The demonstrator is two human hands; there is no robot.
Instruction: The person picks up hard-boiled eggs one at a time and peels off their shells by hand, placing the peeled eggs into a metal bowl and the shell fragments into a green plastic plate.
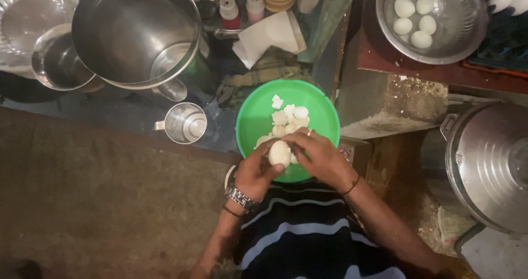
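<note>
Take the green bowl (258, 114) as your landmark. Nearest you, right over its near rim, your left hand (254, 171) cups the egg (279, 153) from below with the fingers curled about it, and your right hand (319, 155) closes over its top and side, fingertips pinching at the surface. So the egg sits between both hands, above the bowl's near edge, not resting in it.

Just beyond the egg, inside the bowl, lie white shell pieces (287, 116). Left of the bowl stands a small steel cup (186, 122); farther off on that side rises a large steel pot (135, 31). Far right of the bowl, a steel basin (440, 42) holds more eggs (413, 21).

The risk, as I judge it: the egg looks smooth and possibly wet, so a hard pinch could gouge the white or squirt it from your grip, past the rim onto your lap. Fragments may also fall outside the bowl, since you work at its very edge.
</note>
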